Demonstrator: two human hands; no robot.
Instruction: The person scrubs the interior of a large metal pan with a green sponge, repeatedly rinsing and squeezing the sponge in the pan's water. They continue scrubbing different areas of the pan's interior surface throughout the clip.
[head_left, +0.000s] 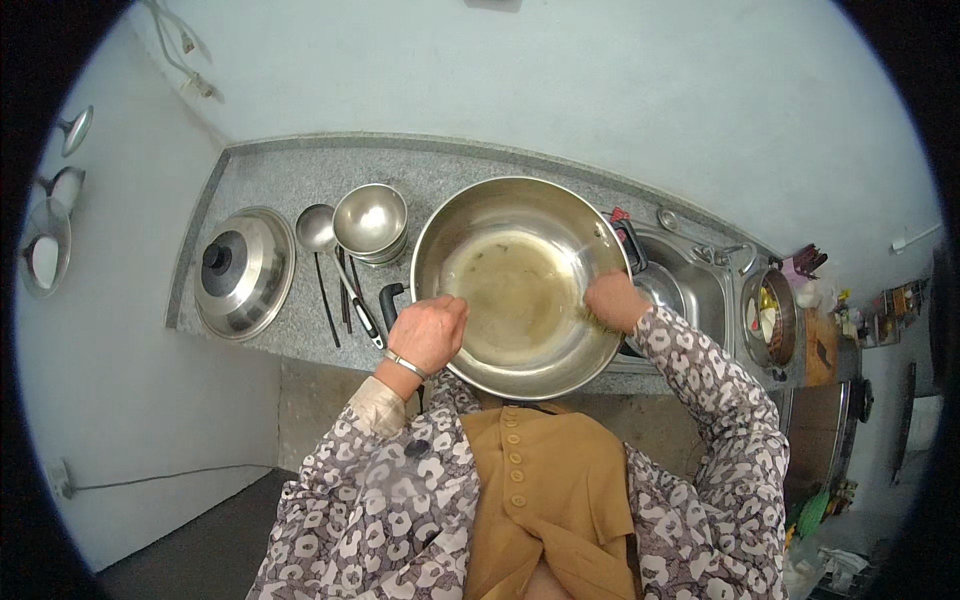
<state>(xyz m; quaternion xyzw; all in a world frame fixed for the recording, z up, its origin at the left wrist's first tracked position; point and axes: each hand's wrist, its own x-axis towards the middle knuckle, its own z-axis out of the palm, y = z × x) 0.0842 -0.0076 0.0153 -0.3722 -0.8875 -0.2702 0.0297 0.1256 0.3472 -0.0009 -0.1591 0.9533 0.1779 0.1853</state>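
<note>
A large stainless-steel two-handled pot (517, 300) stands before me, with a little cloudy yellowish liquid and dark bits on its bottom. Its left front rim is gripped by my left hand (429, 335), fingers curled over the edge beside the black left handle (391, 304). My right hand (616, 301) is inside the pot against the right wall, closed and motion-blurred. From under its fingers shows a fuzzy greenish-brown edge, seemingly a scouring pad (595, 321), mostly hidden. The black right handle (634, 246) projects beyond the rim, near the sink.
Left on the granite counter (277, 165) are a domed steel lid (244, 274), a ladle (315, 227), stacked steel bowls (370, 219) and dark chopsticks (327, 304). Rightward are a steel sink (694, 266) with a faucet (742, 256), a pan of food (768, 315) and a cutting board (820, 346).
</note>
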